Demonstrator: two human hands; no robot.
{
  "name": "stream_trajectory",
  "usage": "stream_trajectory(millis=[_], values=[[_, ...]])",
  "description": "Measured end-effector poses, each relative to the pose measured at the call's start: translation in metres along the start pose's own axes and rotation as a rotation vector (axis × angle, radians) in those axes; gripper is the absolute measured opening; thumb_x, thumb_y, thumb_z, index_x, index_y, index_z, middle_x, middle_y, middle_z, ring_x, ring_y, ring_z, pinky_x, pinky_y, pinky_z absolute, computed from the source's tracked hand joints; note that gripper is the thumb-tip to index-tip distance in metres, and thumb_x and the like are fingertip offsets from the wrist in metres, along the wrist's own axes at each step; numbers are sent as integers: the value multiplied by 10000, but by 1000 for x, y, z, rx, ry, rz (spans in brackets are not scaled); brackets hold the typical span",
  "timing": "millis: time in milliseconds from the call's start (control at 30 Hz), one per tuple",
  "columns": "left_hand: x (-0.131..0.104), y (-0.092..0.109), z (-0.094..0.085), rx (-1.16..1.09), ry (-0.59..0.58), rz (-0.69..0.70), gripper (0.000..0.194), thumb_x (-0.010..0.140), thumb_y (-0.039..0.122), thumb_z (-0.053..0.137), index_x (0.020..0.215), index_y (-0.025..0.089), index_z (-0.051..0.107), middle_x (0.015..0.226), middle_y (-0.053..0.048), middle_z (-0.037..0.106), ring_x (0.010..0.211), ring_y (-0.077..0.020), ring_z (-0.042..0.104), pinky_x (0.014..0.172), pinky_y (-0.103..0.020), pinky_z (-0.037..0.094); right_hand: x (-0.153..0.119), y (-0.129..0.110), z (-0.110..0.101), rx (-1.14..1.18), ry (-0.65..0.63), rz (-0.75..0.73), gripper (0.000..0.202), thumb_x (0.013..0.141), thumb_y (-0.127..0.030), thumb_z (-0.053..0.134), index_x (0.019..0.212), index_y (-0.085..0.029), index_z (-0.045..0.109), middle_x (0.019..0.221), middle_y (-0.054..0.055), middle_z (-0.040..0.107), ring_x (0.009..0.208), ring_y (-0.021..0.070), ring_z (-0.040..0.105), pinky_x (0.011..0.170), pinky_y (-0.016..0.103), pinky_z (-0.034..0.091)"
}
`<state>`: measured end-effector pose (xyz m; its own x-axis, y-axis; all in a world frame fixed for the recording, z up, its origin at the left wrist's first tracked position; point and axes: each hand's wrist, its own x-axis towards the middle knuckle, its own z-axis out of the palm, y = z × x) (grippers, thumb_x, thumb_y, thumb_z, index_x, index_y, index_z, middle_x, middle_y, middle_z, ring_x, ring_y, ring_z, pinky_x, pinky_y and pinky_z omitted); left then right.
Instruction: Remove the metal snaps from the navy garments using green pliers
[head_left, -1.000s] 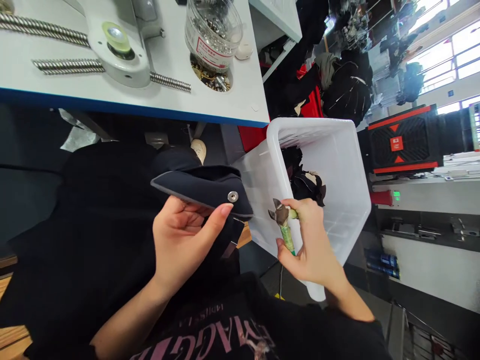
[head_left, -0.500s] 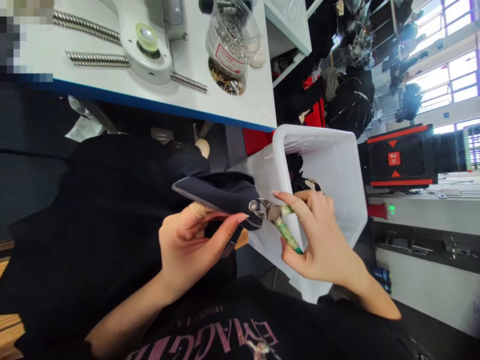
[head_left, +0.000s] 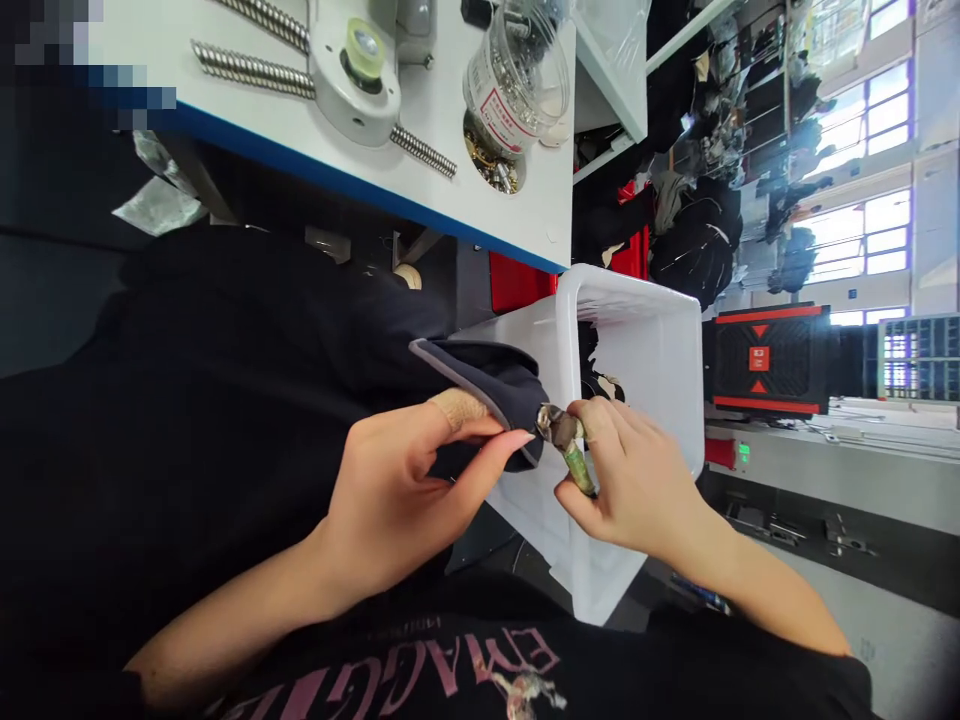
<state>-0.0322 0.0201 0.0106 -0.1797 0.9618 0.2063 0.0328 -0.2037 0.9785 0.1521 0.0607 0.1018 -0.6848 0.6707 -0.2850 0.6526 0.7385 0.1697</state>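
My left hand (head_left: 420, 490) pinches the edge of a dark navy piece of fabric (head_left: 495, 375) with a grey trim. A tan bandage wraps one of its fingers. My right hand (head_left: 637, 475) is closed round the green-taped handles of a pair of cutting pliers (head_left: 562, 430). Their jaws are at the metal snap button (head_left: 543, 415) on the fabric's right end, close by the left thumb tip. Whether the jaws bite into the button or only clasp its rim, I cannot tell.
A white plastic bin (head_left: 637, 300) with dark scraps inside stands just beyond my right hand. On the white table (head_left: 360, 190) are a machine part with metal springs (head_left: 255, 70) and a clear jar of small metal pieces (head_left: 517, 85), above a hole holding metal fittings (head_left: 491, 165).
The pliers' handles have come closer together and the jaws have moved onto the snap button. Both hands and the fabric sit further right in view, which has also shifted.
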Motion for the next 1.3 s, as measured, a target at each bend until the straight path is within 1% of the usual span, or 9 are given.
stream_trajectory(millis=[167,367,500,667,833,967,1067,1167,1300], values=[[0,2,0,-82,4,-59,122,760,166,704,736,215,595,663,85,657,523,-48,589,557,-144,527,2,-1,7,7,73,-24,210,698,-253,426,886,-161,443,712,45,516,611,185,455,537,306,398],[8,5,-1,-492,-112,-327,64,795,191,651,731,197,653,682,41,688,603,-107,640,533,-189,507,5,0,15,81,163,-22,225,671,-230,449,887,-188,402,685,18,468,597,173,414,536,298,379],[9,3,4,-696,-150,-467,148,835,240,616,699,191,647,669,32,663,648,-102,618,582,-184,494,7,1,22,145,237,-15,258,647,-214,456,896,-195,393,679,4,434,595,162,391,528,290,356],[-5,-4,19,-920,-86,-552,162,874,295,589,744,217,646,708,47,622,698,-73,563,655,-156,477,13,-4,35,286,351,-15,266,616,-208,448,872,-209,378,661,-24,355,563,138,354,494,268,317],[-17,-5,32,-1084,-29,-611,103,882,301,583,815,240,631,769,46,616,782,-90,579,741,-185,499,18,-13,45,557,348,-11,188,612,-215,436,782,-221,355,651,-32,335,539,122,341,479,263,295],[-10,-1,27,-1005,-11,-561,88,881,287,577,888,232,646,794,28,634,765,-102,601,741,-200,521,19,-15,47,635,291,22,188,608,-215,439,757,-223,326,660,-30,366,552,119,363,500,264,319],[1,1,14,-840,-71,-464,79,851,258,603,836,203,657,732,16,645,708,-119,621,694,-215,536,17,-12,45,464,326,61,199,623,-218,461,759,-224,315,646,-38,324,539,117,320,491,261,282],[8,1,5,-669,-93,-438,114,818,249,634,721,188,643,678,14,653,660,-133,632,597,-212,519,15,-10,41,265,356,68,196,638,-226,466,812,-212,376,643,-29,352,552,132,336,507,275,287],[7,-3,1,-521,-111,-384,190,832,264,605,655,197,629,610,24,629,575,-118,593,535,-213,485,9,-7,31,91,302,45,185,660,-232,466,837,-192,427,644,-7,384,579,158,352,530,296,298]])
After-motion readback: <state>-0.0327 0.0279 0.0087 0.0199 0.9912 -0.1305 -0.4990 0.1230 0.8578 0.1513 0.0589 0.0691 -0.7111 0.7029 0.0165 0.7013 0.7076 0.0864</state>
